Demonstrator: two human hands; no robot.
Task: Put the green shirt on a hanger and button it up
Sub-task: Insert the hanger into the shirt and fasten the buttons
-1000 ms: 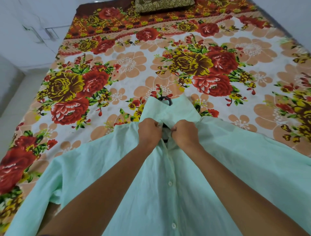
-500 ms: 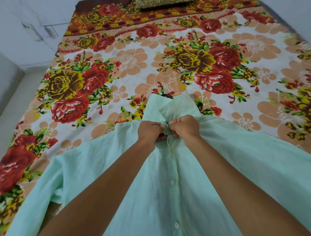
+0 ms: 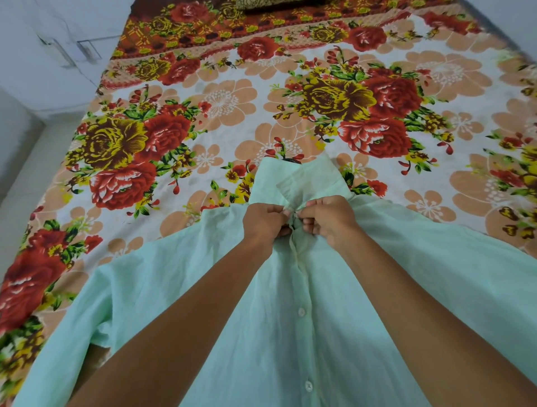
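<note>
A pale green shirt (image 3: 290, 334) lies front up on the bed, collar pointing away from me. Only the dark hook of the hanger (image 3: 291, 159) peeks out above the collar; the rest is hidden inside the shirt. My left hand (image 3: 266, 222) and my right hand (image 3: 328, 219) meet just below the collar, each pinching one edge of the shirt front at the top button. Two white buttons (image 3: 301, 312) show lower down the placket, and the front looks joined there.
The bed is covered by a floral sheet (image 3: 220, 101) with red and yellow roses. A patterned pillow (image 3: 279, 3) lies at the far end. White cupboard doors (image 3: 58, 43) and pale floor lie to the left of the bed.
My hands have drawn closer together, pulling the two collar edges shut over the dark gap. The hanger hook shows less above the collar now.
</note>
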